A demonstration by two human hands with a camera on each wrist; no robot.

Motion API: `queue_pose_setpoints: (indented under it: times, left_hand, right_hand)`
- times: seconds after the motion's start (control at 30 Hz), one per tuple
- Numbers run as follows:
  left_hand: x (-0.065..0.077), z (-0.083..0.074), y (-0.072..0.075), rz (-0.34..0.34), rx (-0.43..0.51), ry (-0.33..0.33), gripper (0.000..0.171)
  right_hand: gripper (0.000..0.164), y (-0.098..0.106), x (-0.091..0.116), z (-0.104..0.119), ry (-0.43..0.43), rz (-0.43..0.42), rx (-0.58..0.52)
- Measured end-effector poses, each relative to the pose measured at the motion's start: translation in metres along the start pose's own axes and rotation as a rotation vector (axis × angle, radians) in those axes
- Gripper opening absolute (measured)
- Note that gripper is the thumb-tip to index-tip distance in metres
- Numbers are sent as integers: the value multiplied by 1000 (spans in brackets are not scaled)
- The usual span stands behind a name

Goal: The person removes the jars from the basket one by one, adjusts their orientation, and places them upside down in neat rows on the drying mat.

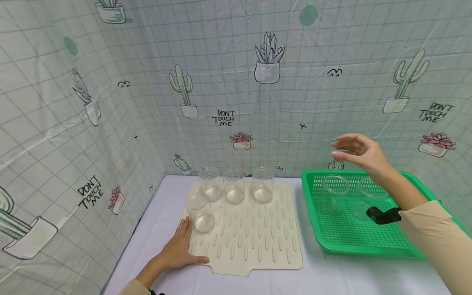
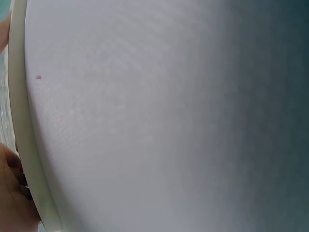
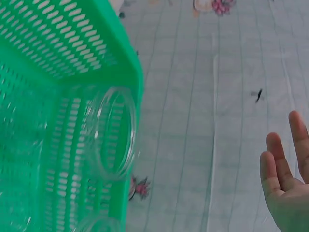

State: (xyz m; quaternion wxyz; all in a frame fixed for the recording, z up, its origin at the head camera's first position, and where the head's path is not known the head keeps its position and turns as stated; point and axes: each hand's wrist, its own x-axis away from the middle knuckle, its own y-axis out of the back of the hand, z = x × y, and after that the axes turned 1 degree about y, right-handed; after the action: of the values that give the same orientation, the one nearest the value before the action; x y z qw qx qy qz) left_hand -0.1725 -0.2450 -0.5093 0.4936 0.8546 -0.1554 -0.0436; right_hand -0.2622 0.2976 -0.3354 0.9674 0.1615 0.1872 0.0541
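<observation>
The only writing that can be read is on the wall cloth (image 1: 317,98): "DON'T TOUCH ME" in black, hand-drawn capitals, printed at the left, the middle and the right, each time near a pink potted plant.

Below it, a pale mat (image 1: 262,260) lies on the white tabletop (image 1: 273,284). Three clear jars (image 1: 234,186) stand in a row along its back, and a fourth jar (image 1: 200,215) stands in front of them at the left. The left hand (image 1: 178,248) rests at the mat's left edge, fingers extended and thumb spread along the front edge, just beside the fourth jar; whether they touch is unclear.

The right hand (image 1: 363,153) is raised above the back of a green basket (image 1: 368,249), thumb and loosely bent fingers apart. Two more jars (image 1: 336,188) stand inside the basket.
</observation>
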Motion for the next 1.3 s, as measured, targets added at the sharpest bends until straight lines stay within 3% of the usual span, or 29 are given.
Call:
queue_pose_setpoints:
  times: [0.13,0.23,0.43,0.53,0.8,1.07,1.3]
  left_hand:
    - [2,0,-3,21,-3,7,138]
    - [5,0,-5,44,-4,17,138]
    - [5,-4,-4,43,-12,5,136]
    - [3,-4,-2,33,-29,1,136]
    - [0,-2,1,28,-44,-1,137]
    - [0,0,-1,17,-41,3,137]
    - [0,-2,2,13,-35,5,136]
  right_hand:
    - [40,19,14,-16,-69,-33,92]
    - [41,32,26,-32,-102,-55,101]
    - [48,57,42,-60,-114,-83,-67]
    - [54,67,44,-71,-109,-47,-87]
    - [70,85,55,-97,-127,101,120]
    - [77,95,62,-116,-146,215,97]
    - [83,100,72,-130,-228,270,80]
